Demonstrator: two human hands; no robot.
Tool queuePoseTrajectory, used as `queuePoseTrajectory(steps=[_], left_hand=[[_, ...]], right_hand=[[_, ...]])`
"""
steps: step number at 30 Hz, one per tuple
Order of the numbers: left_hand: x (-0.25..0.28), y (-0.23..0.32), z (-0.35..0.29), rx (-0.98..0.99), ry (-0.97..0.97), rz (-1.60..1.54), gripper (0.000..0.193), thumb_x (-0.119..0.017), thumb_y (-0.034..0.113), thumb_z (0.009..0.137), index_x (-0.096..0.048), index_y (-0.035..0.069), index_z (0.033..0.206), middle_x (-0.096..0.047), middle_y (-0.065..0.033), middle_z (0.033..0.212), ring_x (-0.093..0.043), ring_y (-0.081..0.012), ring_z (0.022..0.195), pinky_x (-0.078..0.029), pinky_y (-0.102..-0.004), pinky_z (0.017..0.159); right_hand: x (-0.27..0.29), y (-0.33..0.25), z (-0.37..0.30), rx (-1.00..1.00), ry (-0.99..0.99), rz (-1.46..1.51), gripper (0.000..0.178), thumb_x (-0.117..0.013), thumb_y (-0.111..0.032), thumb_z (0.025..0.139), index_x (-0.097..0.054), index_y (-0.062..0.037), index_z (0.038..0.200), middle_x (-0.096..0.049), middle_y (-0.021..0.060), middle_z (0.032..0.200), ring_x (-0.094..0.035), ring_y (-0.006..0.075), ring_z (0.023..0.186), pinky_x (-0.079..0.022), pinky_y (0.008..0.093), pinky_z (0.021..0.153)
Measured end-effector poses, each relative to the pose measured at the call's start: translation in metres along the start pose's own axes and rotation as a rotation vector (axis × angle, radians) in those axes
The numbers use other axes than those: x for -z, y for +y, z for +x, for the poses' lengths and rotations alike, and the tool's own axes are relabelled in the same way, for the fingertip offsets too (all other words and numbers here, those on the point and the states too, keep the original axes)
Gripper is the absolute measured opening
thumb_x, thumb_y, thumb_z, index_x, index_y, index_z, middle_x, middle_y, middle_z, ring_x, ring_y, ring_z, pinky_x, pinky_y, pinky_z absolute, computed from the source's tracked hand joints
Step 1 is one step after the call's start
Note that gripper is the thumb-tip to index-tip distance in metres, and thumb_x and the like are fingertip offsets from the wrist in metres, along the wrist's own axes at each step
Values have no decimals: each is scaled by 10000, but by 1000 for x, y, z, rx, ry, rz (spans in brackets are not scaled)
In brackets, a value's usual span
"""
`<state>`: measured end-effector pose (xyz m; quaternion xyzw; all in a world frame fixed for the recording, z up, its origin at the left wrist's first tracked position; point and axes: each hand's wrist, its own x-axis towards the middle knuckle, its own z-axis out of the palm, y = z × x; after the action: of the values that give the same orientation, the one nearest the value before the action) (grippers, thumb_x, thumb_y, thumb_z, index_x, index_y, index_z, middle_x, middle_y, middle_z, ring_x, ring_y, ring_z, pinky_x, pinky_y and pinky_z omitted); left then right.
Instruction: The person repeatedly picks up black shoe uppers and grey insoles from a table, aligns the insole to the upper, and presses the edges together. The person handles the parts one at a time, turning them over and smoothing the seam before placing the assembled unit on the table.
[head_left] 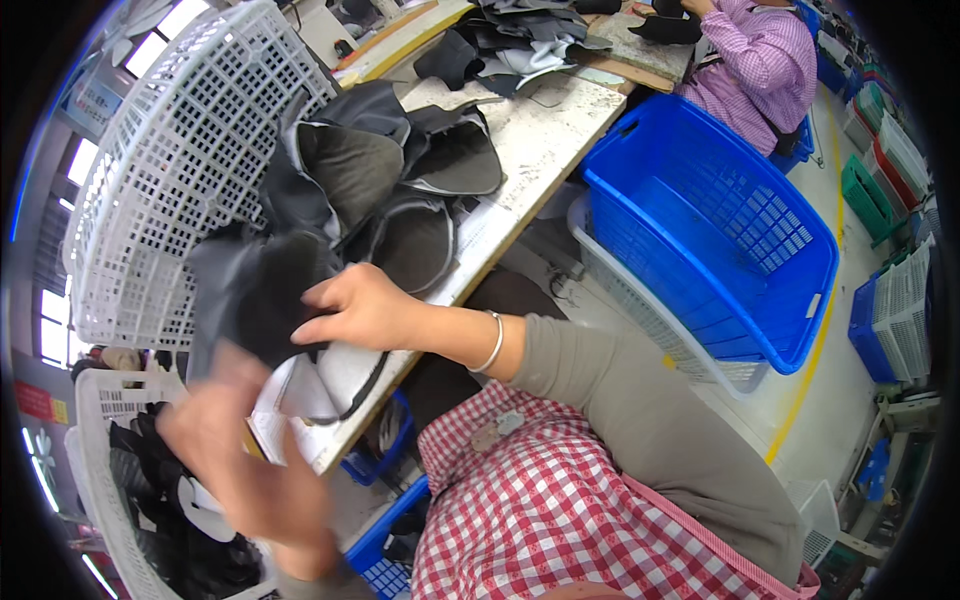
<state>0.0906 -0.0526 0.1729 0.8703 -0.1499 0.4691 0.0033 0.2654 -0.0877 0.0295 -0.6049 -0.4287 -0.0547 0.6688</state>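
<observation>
Curved black pieces with grey lining, which look like shoe uppers [350, 165], lie heaped along the worktable's left end. My right hand [375, 310], with a bracelet at its wrist, bends its thumb and forefinger around a black shoe upper [265, 290]. That piece is partly smeared by motion. My left hand [245, 455] is a blur just below it, over the table's near corner, and its fingers cannot be made out. Beneath my right hand sits a piece with a white inner face [340, 375] and a dark edge.
A white plastic basket [170, 170] stands tilted at the left. Below it, another white basket [95, 400] holds black pieces. Right of the table [540, 125], a blue basket [690, 230] rests on a white one. A person in a checked top [750, 60] works at the far end.
</observation>
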Motion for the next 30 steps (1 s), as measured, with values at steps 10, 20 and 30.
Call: queuePoseTrajectory(steps=[10,20,30], left_hand=[[-117,-47,-168,369,-708,-509,376,-643,-14,935,-671,14,1309,-666,-212,1281,-644,-397,1185,-517,-432,991],[-143,-95,-116,-137,-942,-112,243,-684,135,921,-736,149,1157,-697,-70,1052,-700,-258,1001,-539,-436,818],[-104,-38,-71,-415,-674,-367,437,-687,192,787,-688,51,1201,-665,-117,1200,-648,-245,1106,-544,-423,919]], right_hand=[[17,83,-80,-954,158,1010,167,-811,-241,931,-754,-131,1044,-760,-36,943,-661,39,733,-451,193,595],[29,66,-69,-990,231,1238,173,-748,-216,983,-727,-75,1080,-760,34,1004,-749,168,869,-611,300,745],[23,36,-41,-917,221,1173,189,-751,-202,977,-724,-57,1096,-768,50,1011,-738,148,847,-598,280,724]])
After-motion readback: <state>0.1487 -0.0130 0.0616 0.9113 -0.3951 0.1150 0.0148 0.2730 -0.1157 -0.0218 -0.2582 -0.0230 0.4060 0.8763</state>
